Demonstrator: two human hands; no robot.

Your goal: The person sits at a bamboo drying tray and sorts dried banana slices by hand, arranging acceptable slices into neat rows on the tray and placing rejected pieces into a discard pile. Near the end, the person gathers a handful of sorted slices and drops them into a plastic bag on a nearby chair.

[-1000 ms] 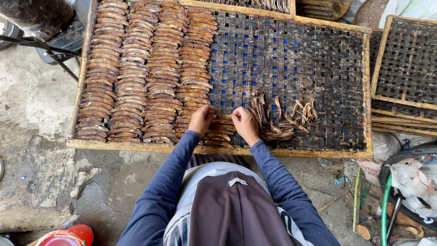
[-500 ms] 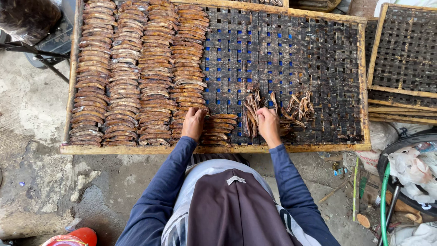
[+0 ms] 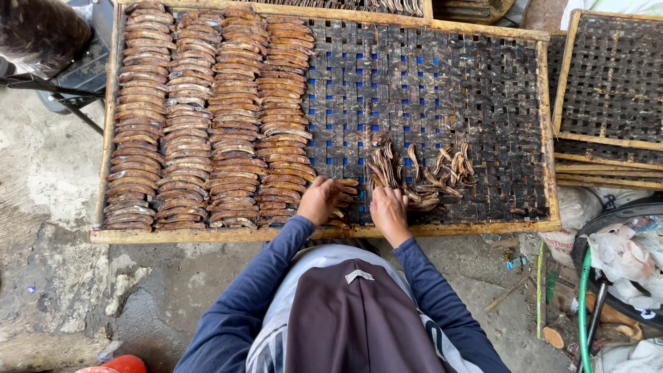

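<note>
Brown dried fish (image 3: pixel 207 117) on a dark woven rack (image 3: pixel 442 90) (blue gaps).

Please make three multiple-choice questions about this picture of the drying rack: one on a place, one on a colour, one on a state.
1. Where on the woven rack do the neat rows of dried fish lie?
A. left part
B. right part
C. far edge only

2. What colour shows through the rack's gaps?
A. red
B. blue
C. yellow

3. How is the loose pile of fish by the right hand arranged?
A. stacked in even rows
B. scattered unevenly
C. wrapped in a bag

Answers: 1 A, the rows fill the left part, up to the left hand. 2 B, blue squares show between the strips. 3 B, the pieces point in many directions.
</note>
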